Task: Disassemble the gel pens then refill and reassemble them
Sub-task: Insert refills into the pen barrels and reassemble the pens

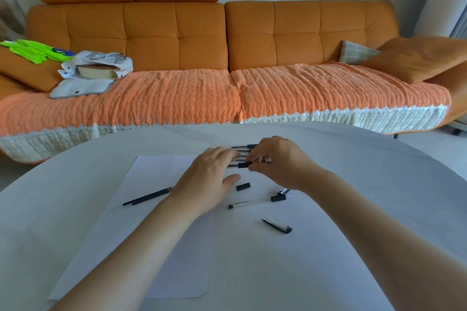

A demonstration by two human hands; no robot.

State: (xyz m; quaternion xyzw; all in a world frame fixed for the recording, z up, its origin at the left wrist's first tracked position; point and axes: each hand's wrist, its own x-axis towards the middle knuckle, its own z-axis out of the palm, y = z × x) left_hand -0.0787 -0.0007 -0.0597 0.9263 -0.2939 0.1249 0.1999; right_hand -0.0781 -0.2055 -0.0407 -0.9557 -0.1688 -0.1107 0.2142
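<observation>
Several clear gel pens with black caps (pixel 241 155) lie in a row on the white table (pixel 328 247), partly hidden by both hands. My left hand (pixel 209 179) lies flat over their left ends, fingers straight. My right hand (pixel 280 159) pinches the black cap end of the nearest pen in the row. Nearer me lie a clear pen barrel (pixel 255 202), a loose black cap piece (pixel 243 186), a black clip cap (pixel 277 226) and a small part (pixel 283 191) by my right wrist. Two black refills (pixel 147 196) lie on the white paper sheet (pixel 151 222).
An orange sofa (pixel 202 40) with a woven orange cover stands just beyond the table's far edge. On its left seat are a bag with a book (pixel 97 68) and green fabric (pixel 38 50). Cushions (pixel 404 58) sit at its right end.
</observation>
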